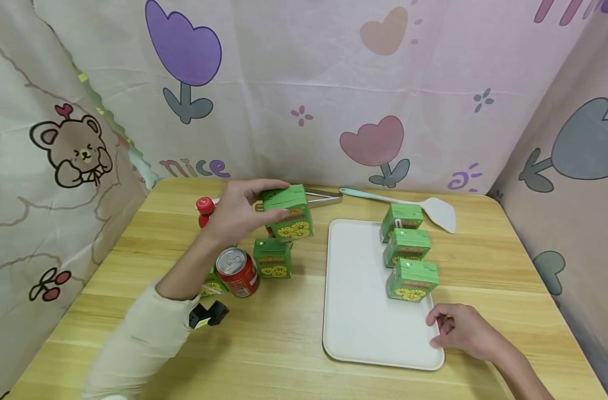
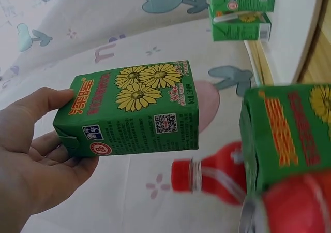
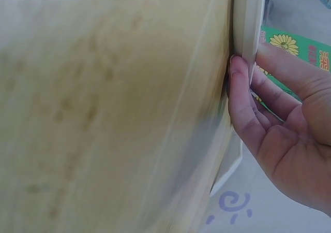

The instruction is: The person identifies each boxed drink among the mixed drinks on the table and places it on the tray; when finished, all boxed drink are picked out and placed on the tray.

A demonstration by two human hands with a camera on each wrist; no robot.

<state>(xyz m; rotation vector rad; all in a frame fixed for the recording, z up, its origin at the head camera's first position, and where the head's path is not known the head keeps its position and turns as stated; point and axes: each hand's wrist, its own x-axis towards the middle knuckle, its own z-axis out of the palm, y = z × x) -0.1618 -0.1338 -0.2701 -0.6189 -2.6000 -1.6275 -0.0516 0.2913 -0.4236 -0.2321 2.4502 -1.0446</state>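
My left hand point(image 1: 239, 214) grips a green drink carton point(image 1: 290, 214) with yellow flowers by its top end, holding it above the table. The left wrist view shows the thumb and fingers on opposite sides of this carton point(image 2: 129, 108). My right hand point(image 1: 461, 330) pinches the right rim of a white tray point(image 1: 366, 333), and the right wrist view shows the fingertips on that rim point(image 3: 247, 33). Three similar cartons stand in a row on the tray's right side: a front carton point(image 1: 413, 280), a middle carton point(image 1: 407, 247) and a back carton point(image 1: 403, 216).
Below the raised carton stands another green carton point(image 1: 273, 259), beside a red can point(image 1: 238, 272). One more carton point(image 1: 213, 284) is partly hidden behind the can. A red-capped bottle point(image 1: 205, 208) is behind my left wrist. Metal tongs point(image 1: 325, 197) and a white spatula point(image 1: 438, 214) lie at the back.
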